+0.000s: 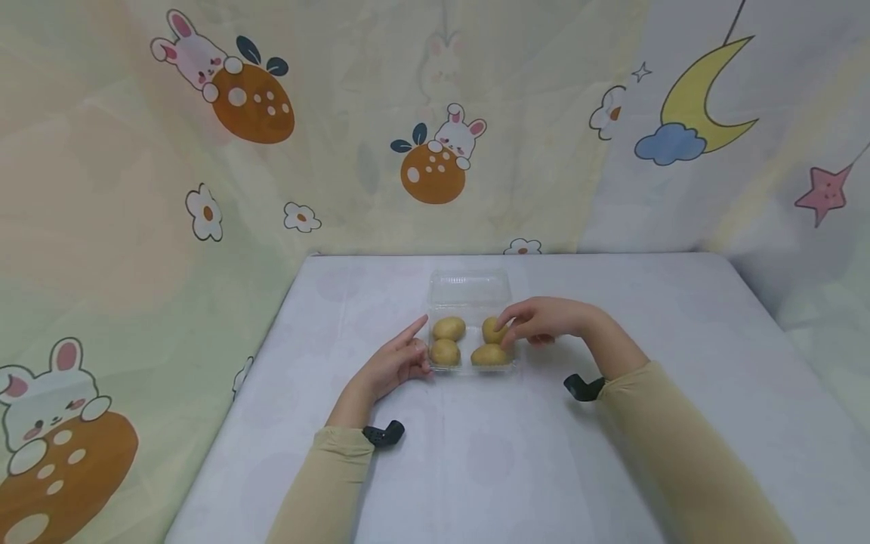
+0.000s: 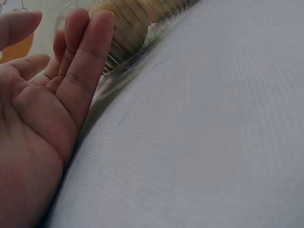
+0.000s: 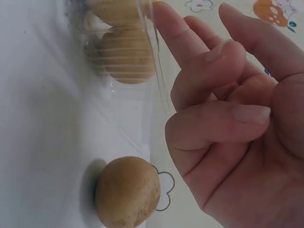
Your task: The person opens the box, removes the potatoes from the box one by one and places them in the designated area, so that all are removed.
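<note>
Grip, right hand (image 1: 547, 321): fingers are bending loosely about the rear right potato (image 1: 492, 330); whether they are pinching it, one cannot tell. White table (image 1: 476, 453): is lying beneath. Clear container (image 1: 465, 370): is sitting left of the grip, open lid (image 1: 470, 287) extending behind. Left hand (image 1: 394, 363): is resting, index straight, just beside the opposite wall; bracing there would be helping. Three potatoes (image 1: 445, 353): are lying leftward and nearer. Loose potato (image 3: 128, 192): is sitting outside, rightward.
</note>
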The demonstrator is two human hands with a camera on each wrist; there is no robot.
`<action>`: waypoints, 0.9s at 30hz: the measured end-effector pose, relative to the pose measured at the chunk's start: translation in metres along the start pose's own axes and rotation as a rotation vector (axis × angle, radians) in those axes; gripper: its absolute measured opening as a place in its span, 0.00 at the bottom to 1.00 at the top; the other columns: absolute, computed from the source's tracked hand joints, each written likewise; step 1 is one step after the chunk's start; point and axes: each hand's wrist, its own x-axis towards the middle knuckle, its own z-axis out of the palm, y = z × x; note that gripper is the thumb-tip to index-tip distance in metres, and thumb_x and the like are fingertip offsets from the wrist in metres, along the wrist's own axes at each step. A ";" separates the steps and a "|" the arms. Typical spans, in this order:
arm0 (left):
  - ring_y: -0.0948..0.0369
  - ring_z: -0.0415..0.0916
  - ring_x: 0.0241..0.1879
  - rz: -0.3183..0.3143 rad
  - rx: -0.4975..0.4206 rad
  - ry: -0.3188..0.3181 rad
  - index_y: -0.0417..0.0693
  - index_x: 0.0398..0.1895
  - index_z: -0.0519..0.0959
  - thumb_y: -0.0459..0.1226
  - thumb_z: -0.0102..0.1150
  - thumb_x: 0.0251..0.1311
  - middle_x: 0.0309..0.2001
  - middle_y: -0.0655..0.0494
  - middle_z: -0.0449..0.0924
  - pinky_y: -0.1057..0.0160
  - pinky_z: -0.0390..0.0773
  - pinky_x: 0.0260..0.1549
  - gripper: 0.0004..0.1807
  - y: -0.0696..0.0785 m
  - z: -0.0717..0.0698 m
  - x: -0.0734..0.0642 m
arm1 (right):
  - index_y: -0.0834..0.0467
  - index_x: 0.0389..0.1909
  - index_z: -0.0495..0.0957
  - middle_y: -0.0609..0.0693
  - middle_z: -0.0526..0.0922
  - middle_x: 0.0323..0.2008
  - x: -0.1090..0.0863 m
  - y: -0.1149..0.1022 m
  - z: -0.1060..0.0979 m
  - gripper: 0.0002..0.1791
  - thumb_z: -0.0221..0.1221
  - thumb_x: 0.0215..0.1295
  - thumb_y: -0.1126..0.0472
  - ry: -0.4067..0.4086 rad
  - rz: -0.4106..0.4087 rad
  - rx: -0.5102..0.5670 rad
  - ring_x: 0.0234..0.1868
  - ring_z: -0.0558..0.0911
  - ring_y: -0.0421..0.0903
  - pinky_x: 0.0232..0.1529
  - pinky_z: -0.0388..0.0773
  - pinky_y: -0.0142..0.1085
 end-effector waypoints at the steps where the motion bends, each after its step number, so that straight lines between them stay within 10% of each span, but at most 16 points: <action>1: 0.59 0.80 0.35 0.000 0.001 0.003 0.68 0.78 0.50 0.40 0.51 0.71 0.35 0.55 0.75 0.53 0.84 0.48 0.36 0.000 0.000 0.000 | 0.47 0.55 0.80 0.53 0.73 0.21 0.001 -0.001 0.001 0.18 0.63 0.66 0.49 -0.002 -0.005 -0.005 0.17 0.66 0.44 0.20 0.62 0.34; 9: 0.60 0.80 0.35 0.003 -0.002 -0.004 0.67 0.79 0.50 0.39 0.51 0.71 0.36 0.55 0.74 0.54 0.84 0.47 0.36 0.001 0.001 -0.001 | 0.53 0.60 0.77 0.54 0.83 0.53 0.012 -0.002 0.003 0.19 0.59 0.69 0.56 -0.049 -0.059 -0.005 0.19 0.69 0.42 0.18 0.63 0.30; 27: 0.59 0.80 0.35 0.016 0.011 -0.020 0.66 0.79 0.49 0.39 0.49 0.73 0.37 0.56 0.74 0.53 0.84 0.48 0.36 0.000 0.000 0.000 | 0.36 0.63 0.75 0.43 0.74 0.59 0.030 -0.024 0.007 0.27 0.62 0.64 0.60 -0.129 0.086 -0.107 0.24 0.78 0.47 0.18 0.63 0.30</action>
